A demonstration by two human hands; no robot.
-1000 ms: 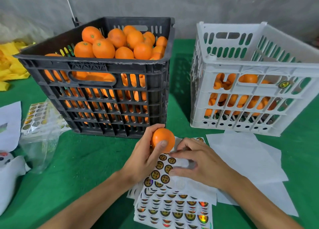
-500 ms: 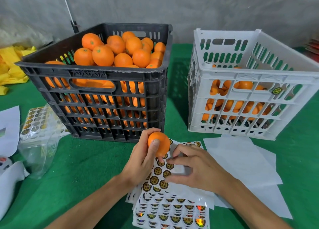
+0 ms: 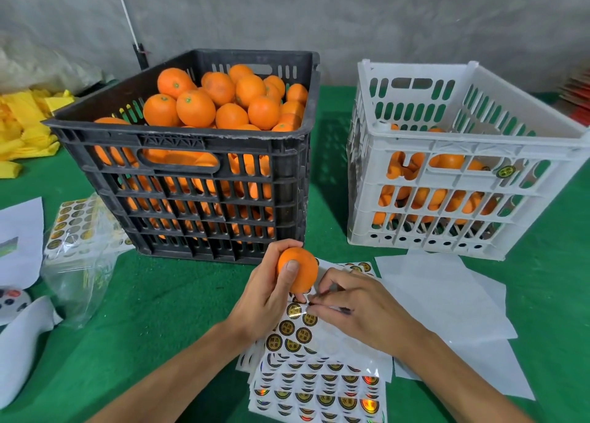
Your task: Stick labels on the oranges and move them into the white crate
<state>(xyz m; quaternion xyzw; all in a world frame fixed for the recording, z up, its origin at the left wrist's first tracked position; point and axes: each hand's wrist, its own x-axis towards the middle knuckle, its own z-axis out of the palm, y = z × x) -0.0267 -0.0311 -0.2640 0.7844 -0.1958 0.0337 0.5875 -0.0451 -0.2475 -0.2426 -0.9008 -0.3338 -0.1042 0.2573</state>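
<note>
Head view: round gold-and-black stickers (image 3: 292, 330) on glossy white sheets reading 精选水果. Black slotted plastic crate (image 3: 198, 196) heaped with oranges; white slotted plastic crate (image 3: 447, 199) partly filled, one sticker on its front. Left hand (image 3: 265, 298) gripping a round orange (image 3: 297, 273) above the sheets; right hand (image 3: 360, 314) pinching a sticker edge.

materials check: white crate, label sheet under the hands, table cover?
White crate: looks like moulded rigid plastic, slightly glossy; slotted walls and ribs. Label sheet: glossy paper or film backing, round labels with a foil-like rainbow sheen. Table cover: green, matte, felt-like cloth; fibre cannot be told.
</note>
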